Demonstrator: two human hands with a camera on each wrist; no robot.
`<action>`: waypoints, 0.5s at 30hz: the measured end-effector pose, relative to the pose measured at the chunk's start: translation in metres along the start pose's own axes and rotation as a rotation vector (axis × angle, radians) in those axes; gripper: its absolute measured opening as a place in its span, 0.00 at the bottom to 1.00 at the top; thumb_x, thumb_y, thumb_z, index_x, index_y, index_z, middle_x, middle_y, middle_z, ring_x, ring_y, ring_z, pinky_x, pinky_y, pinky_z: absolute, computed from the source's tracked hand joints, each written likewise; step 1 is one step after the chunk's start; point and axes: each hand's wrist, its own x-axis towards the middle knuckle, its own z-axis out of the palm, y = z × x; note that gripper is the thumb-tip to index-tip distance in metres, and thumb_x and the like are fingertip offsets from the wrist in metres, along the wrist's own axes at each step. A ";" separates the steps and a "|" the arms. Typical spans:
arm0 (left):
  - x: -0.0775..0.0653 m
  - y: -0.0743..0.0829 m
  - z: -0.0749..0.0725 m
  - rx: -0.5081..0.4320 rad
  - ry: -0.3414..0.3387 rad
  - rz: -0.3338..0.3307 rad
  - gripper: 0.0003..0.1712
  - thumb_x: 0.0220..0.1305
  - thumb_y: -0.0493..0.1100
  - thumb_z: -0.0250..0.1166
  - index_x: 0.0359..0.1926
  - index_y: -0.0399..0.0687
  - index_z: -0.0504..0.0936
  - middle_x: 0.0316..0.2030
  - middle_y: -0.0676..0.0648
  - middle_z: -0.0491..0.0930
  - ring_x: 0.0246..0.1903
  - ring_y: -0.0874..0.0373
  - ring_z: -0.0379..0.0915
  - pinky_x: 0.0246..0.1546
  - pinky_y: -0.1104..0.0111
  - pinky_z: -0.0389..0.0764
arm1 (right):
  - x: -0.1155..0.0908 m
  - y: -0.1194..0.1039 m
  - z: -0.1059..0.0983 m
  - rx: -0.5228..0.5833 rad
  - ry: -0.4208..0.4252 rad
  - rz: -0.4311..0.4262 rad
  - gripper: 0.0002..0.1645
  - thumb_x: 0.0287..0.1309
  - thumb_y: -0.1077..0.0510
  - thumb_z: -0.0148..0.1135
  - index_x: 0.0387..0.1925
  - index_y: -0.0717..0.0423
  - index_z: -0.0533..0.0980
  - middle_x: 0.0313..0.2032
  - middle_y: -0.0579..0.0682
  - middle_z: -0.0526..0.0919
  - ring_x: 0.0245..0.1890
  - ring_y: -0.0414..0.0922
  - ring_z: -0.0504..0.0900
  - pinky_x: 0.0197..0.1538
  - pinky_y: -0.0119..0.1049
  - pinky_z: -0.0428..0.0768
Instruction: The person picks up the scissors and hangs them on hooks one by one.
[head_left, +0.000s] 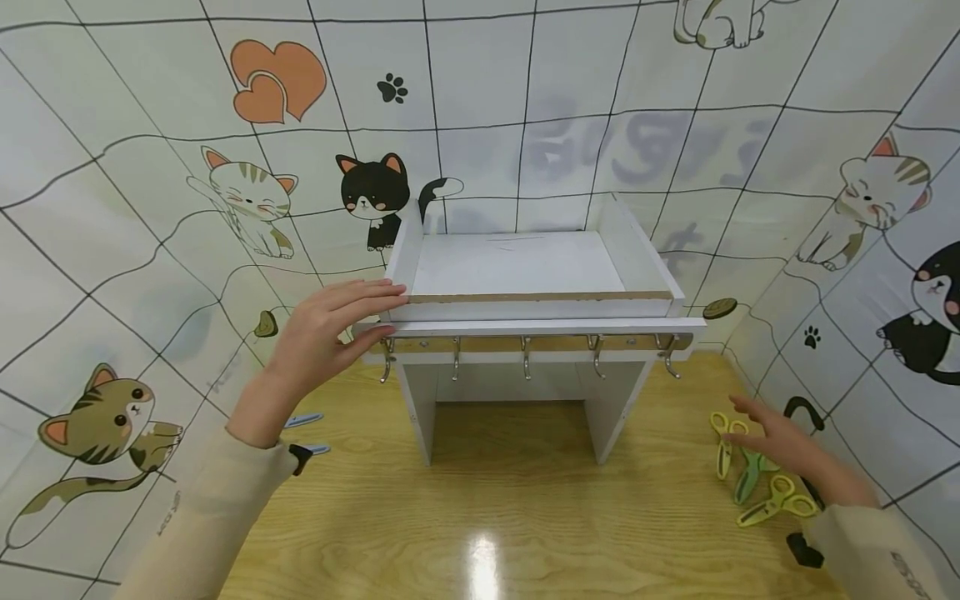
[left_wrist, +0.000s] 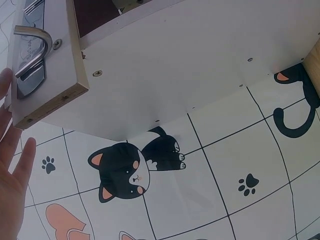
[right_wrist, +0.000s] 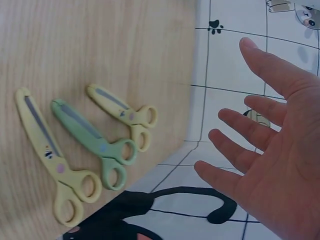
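Note:
A small white shelf stand [head_left: 510,310] with a shallow tray top stands on the wooden table, several metal hooks [head_left: 527,358] along its front board. My left hand [head_left: 318,325] rests at its left end, fingers laid straight over the tray's side and thumb by the front board. In the left wrist view, its fingers touch the end of the board beside a hook [left_wrist: 37,47]. My right hand [head_left: 802,458] is spread, holding nothing, above the right side of the table. Near it lie green scissors [right_wrist: 80,125], large yellow scissors [right_wrist: 42,135] and small yellow scissors [right_wrist: 107,102].
Two blue pointed objects [head_left: 303,419] lie left of the stand, partly hidden by my left wrist. A white sheet with black grid lines and cartoon cats [head_left: 371,196] covers the back and sides. The wooden table [head_left: 450,500] extends in front of the stand.

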 end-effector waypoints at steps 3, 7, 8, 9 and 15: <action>0.000 0.000 0.000 -0.001 0.005 0.001 0.32 0.48 0.31 0.77 0.57 0.47 0.84 0.55 0.46 0.84 0.57 0.48 0.80 0.64 0.67 0.75 | -0.001 0.004 0.005 -0.007 0.000 0.011 0.48 0.67 0.47 0.61 0.70 0.78 0.52 0.64 0.82 0.62 0.59 0.79 0.65 0.51 0.74 0.71; 0.000 0.000 0.001 -0.003 0.011 0.000 0.32 0.48 0.32 0.78 0.57 0.47 0.84 0.55 0.46 0.84 0.57 0.48 0.81 0.63 0.65 0.76 | -0.003 0.009 0.012 -0.016 0.011 0.042 0.48 0.68 0.46 0.61 0.70 0.77 0.53 0.62 0.82 0.65 0.58 0.78 0.69 0.50 0.71 0.74; 0.000 0.000 0.001 -0.005 0.009 -0.003 0.32 0.48 0.32 0.78 0.57 0.48 0.84 0.56 0.46 0.84 0.57 0.49 0.80 0.63 0.66 0.76 | -0.003 0.011 0.014 -0.005 0.011 0.051 0.48 0.68 0.46 0.61 0.70 0.77 0.53 0.62 0.83 0.65 0.58 0.78 0.69 0.51 0.70 0.75; 0.000 0.000 0.001 -0.003 0.012 0.001 0.32 0.48 0.32 0.78 0.58 0.47 0.84 0.56 0.47 0.84 0.57 0.49 0.80 0.63 0.65 0.76 | -0.004 0.012 0.016 0.000 0.012 0.059 0.48 0.68 0.46 0.60 0.70 0.78 0.53 0.62 0.83 0.65 0.58 0.78 0.70 0.51 0.69 0.76; 0.000 0.001 0.001 -0.013 0.021 -0.003 0.32 0.48 0.31 0.78 0.57 0.48 0.84 0.55 0.46 0.84 0.56 0.49 0.81 0.62 0.66 0.77 | -0.004 0.018 0.024 0.034 0.022 0.102 0.45 0.71 0.45 0.57 0.68 0.80 0.57 0.59 0.81 0.70 0.56 0.76 0.73 0.50 0.66 0.79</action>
